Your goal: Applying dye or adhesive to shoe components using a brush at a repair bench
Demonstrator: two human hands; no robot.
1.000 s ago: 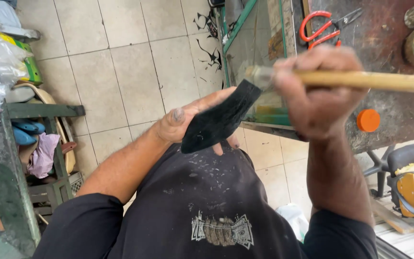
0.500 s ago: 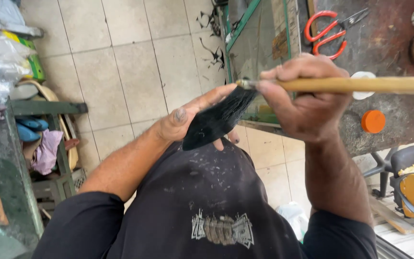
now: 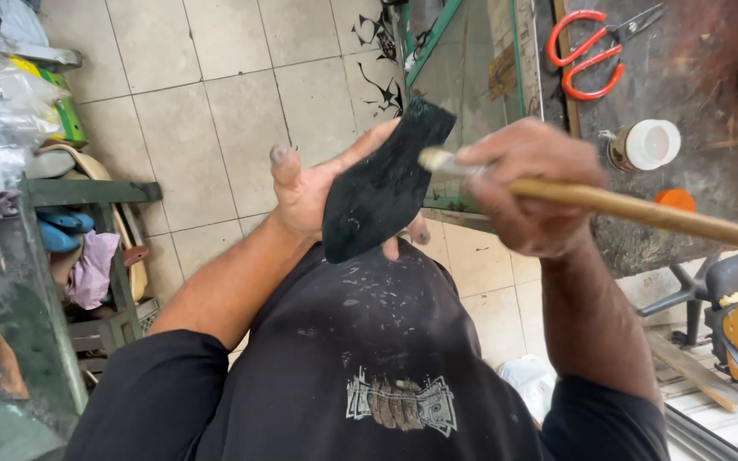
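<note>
Fingers of the left hand cradle a black sole piece, now raised and tilted upward; right hand stays closed around a wooden-handled brush, bristles meeting the piece's edge beside the counter.

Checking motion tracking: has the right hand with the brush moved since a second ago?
Yes. The right hand with the brush has dropped away from the red scissors on the bench, toward the person's body.

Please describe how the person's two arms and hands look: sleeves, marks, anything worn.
Both forearms are bare below short black sleeves. No gloves, rings or watch are visible. The left hand has a dark, stained thumbnail. The right hand shows dark smudges on its fingers.
</note>
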